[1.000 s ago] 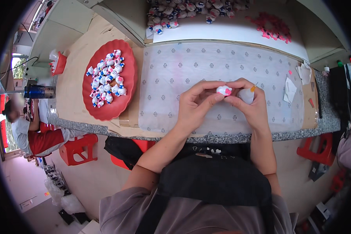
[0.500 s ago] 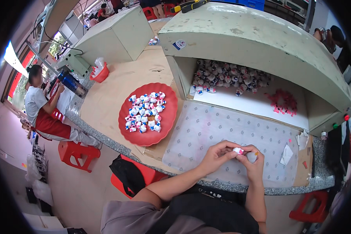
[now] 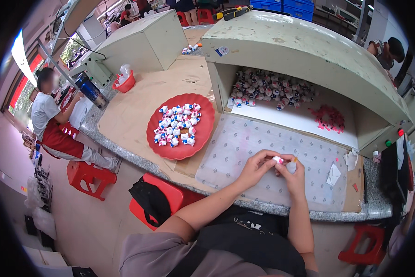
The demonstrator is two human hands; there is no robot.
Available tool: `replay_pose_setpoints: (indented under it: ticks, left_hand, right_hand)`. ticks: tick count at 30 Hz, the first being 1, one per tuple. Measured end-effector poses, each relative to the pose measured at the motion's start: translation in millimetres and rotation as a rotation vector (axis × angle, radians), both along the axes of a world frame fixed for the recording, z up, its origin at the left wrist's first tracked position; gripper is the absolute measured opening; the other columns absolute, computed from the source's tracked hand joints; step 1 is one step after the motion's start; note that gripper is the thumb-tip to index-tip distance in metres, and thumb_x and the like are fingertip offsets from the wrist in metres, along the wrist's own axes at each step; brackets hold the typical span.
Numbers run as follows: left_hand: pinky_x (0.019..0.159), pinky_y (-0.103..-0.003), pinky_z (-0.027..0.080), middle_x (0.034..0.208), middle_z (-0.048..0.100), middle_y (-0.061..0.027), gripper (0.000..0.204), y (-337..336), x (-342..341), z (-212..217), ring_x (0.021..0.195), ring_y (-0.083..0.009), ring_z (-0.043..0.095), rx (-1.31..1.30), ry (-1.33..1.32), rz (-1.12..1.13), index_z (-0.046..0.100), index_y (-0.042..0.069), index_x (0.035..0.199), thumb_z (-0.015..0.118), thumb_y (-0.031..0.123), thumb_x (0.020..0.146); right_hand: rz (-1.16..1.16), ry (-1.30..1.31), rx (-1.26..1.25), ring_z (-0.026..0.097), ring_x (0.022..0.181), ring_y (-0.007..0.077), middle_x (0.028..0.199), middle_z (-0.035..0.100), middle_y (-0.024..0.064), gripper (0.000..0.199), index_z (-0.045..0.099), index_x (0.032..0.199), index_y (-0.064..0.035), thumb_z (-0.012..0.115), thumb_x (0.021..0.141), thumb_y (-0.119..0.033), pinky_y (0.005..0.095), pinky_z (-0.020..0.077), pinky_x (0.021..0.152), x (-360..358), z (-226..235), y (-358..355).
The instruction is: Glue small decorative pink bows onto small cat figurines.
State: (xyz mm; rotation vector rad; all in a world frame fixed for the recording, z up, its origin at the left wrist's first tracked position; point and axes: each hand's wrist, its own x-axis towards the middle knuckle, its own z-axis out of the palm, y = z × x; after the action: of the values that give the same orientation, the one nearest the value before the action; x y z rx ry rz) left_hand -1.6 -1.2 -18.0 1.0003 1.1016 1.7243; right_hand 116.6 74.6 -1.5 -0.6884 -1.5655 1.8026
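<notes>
Over the patterned paper sheet (image 3: pixel 235 152), my left hand (image 3: pixel 257 167) pinches a small white figurine (image 3: pixel 277 159) with a pink patch. Close against it, my right hand (image 3: pixel 296 179) has its fingertips at the same figurine. A small translucent bottle (image 3: pixel 292 166) with a yellowish tip is tucked in the right hand's fingers. To the left, a red scalloped plate (image 3: pixel 154 147) carries many similar white, blue and pink figurines (image 3: pixel 175 123). Inside the pale green box (image 3: pixel 309 51) lie a heap of figurines (image 3: pixel 267 87) and a ring of small pink pieces (image 3: pixel 328 118).
A folded white paper (image 3: pixel 333 175) and a crumpled one (image 3: pixel 351 160) lie right of my hands. Farther left stand a red bowl (image 3: pixel 125 84) and a blue bottle (image 3: pixel 90 90). Pliers (image 3: pixel 235 13) rest on the box. A person (image 3: pixel 50 111) sits at the left on a red stool (image 3: pixel 89 177).
The whole view has shifted slightly. My hands stay together at the figurine, with its pink patch and the fingers turned a little.
</notes>
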Motion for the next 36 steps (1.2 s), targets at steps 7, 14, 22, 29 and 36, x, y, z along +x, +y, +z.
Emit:
replay_pose_setpoints:
  ticks: [7, 14, 22, 29, 36]
  left_hand:
    - [0.069, -0.023, 0.044, 0.089, 0.056, -0.0061, 0.019, 4.9, -2.4, -0.9, 0.079, -0.0102, 0.053, 0.080, -0.041, -0.065, 0.051, -0.001, 0.098, 0.052, 0.005, 0.080]
    - [0.070, -0.024, 0.045, 0.088, 0.056, -0.0066, 0.015, 9.4, -6.5, -10.0, 0.078, -0.0115, 0.054, 0.015, -0.136, -0.060, 0.051, 0.000, 0.093, 0.053, 0.006, 0.079]
    - [0.070, -0.026, 0.046, 0.087, 0.057, -0.0075, 0.016, 1.7, -8.7, 2.7, 0.076, -0.0131, 0.056, -0.070, -0.300, -0.250, 0.052, 0.001, 0.092, 0.056, 0.005, 0.076]
    - [0.069, -0.024, 0.044, 0.087, 0.056, -0.0054, 0.019, 1.5, 6.1, 3.7, 0.077, -0.0110, 0.054, -0.074, -0.253, -0.107, 0.052, 0.002, 0.095, 0.055, 0.010, 0.078]
    - [0.066, -0.019, 0.040, 0.083, 0.055, -0.0005, 0.017, -37.8, -73.3, 59.6, 0.072, -0.0062, 0.050, -0.013, 0.143, 0.579, 0.054, 0.003, 0.095, 0.053, 0.005, 0.078]
  right_hand:
    - [0.056, 0.063, -0.006, 0.051, 0.057, 0.0091, 0.067, 0.054, 0.0034, 0.014, 0.052, 0.078, -0.0017, 0.062, 0.069, -0.004, 0.0203, 0.0425, 0.052, 3.0, -0.4, 5.7]
    - [0.079, 0.082, -0.140, 0.051, 0.056, 0.0098, 0.066, 0.055, 0.0037, 0.014, 0.052, 0.078, -0.0022, 0.063, 0.069, -0.004, 0.0207, 0.0419, 0.051, -2.7, -1.0, 8.4]
    - [0.129, 0.083, -0.124, 0.050, 0.055, 0.0094, 0.066, 0.055, 0.0039, 0.016, 0.052, 0.077, -0.0020, 0.064, 0.067, -0.002, 0.0203, 0.0416, 0.051, 5.6, -3.0, 8.2]
    - [0.023, 0.078, -0.104, 0.047, 0.054, 0.0076, 0.066, 0.052, 0.0013, 0.018, 0.054, 0.082, -0.0004, 0.063, 0.067, -0.002, 0.0193, 0.0387, 0.051, 9.4, -1.6, -0.9]
    - [-0.144, 0.145, -0.113, 0.044, 0.057, 0.0068, 0.068, 0.047, 0.0005, 0.025, 0.053, 0.095, 0.0019, 0.057, 0.070, -0.002, 0.0186, 0.0363, 0.052, 21.1, 11.3, 5.4]
